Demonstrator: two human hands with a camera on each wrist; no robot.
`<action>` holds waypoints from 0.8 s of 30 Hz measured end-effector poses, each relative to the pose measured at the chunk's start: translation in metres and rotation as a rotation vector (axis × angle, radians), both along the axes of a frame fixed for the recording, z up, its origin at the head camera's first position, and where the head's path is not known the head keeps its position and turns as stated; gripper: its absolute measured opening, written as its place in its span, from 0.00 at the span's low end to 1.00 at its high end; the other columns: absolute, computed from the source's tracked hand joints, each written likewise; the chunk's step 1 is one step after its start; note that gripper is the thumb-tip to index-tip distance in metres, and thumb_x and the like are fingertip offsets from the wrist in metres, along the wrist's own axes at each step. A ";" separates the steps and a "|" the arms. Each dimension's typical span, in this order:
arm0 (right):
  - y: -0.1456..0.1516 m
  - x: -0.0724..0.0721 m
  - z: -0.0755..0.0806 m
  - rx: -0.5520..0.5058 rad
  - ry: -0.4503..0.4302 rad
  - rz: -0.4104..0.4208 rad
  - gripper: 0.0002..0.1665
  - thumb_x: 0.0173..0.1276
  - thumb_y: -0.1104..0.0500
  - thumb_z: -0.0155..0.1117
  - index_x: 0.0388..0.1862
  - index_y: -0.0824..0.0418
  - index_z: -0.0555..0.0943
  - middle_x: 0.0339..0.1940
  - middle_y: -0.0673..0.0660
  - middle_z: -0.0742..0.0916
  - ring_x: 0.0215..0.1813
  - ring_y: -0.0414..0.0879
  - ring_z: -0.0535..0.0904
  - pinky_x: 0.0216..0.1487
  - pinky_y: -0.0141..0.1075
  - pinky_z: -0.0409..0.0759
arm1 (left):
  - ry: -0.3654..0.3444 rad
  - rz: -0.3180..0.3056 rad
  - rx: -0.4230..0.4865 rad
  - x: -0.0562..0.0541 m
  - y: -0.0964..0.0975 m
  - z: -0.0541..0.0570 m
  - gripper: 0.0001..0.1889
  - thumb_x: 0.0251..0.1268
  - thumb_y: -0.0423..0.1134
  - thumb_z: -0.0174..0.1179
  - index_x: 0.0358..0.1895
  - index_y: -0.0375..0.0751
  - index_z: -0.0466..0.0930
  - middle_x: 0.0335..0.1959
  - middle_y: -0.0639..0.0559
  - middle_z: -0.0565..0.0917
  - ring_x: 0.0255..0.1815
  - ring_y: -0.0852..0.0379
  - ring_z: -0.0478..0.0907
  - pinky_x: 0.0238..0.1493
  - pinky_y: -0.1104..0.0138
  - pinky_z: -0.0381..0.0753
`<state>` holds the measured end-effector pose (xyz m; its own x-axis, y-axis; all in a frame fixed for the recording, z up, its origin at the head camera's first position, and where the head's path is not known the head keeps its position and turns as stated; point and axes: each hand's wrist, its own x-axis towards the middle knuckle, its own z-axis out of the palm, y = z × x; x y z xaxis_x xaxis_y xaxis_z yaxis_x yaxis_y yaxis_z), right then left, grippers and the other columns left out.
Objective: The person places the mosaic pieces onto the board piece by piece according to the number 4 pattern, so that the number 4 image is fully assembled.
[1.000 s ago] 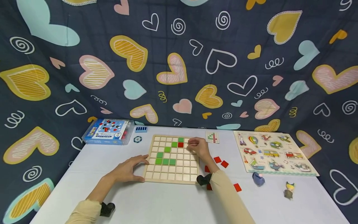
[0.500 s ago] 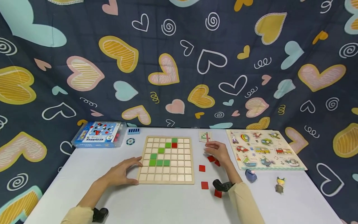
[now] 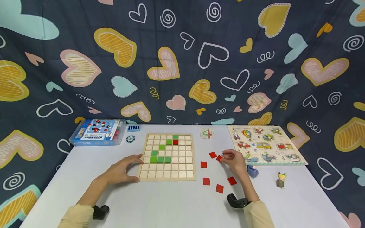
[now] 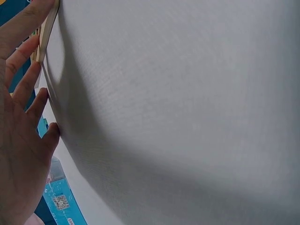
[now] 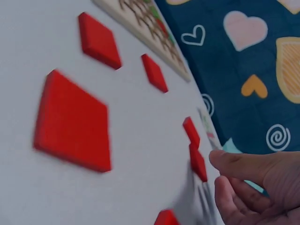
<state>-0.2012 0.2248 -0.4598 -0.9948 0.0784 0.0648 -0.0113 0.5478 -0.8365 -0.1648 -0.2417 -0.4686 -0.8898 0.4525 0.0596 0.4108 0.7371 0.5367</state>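
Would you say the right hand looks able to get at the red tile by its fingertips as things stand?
Probably yes: the right hand is close beside the red tile, and no other thing lies on it, so the way seems free. Whether they touch, I cannot tell.

Your white-covered worktop (image 3: 171,202) carries a gridded board (image 3: 182,158) at the fingers of your left hand (image 3: 121,171). Beyond that hand lie a plastic case (image 3: 98,131), a round token (image 3: 130,138) and a blue striped piece (image 3: 133,128). Left of your right hand (image 3: 235,160) and nearer you are six scattered red tiles (image 3: 203,164), one by its fingertips; beyond it, a patterned card (image 3: 206,133) and a picture board (image 3: 276,163); to its right, two small figures (image 3: 280,180).
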 end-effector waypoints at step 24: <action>-0.006 0.000 -0.018 -0.013 0.022 -0.071 0.16 0.54 0.75 0.68 0.43 0.70 0.83 0.37 0.64 0.87 0.36 0.49 0.81 0.31 0.23 0.76 | 0.019 -0.007 0.032 -0.002 -0.002 -0.003 0.33 0.41 0.61 0.72 0.53 0.54 0.77 0.69 0.44 0.68 0.69 0.34 0.61 0.60 0.34 0.63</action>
<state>-0.2011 0.2188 -0.4782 -0.9851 0.1495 0.0850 0.0087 0.5368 -0.8436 -0.1666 -0.2433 -0.4715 -0.8854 0.4560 0.0906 0.4257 0.7168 0.5522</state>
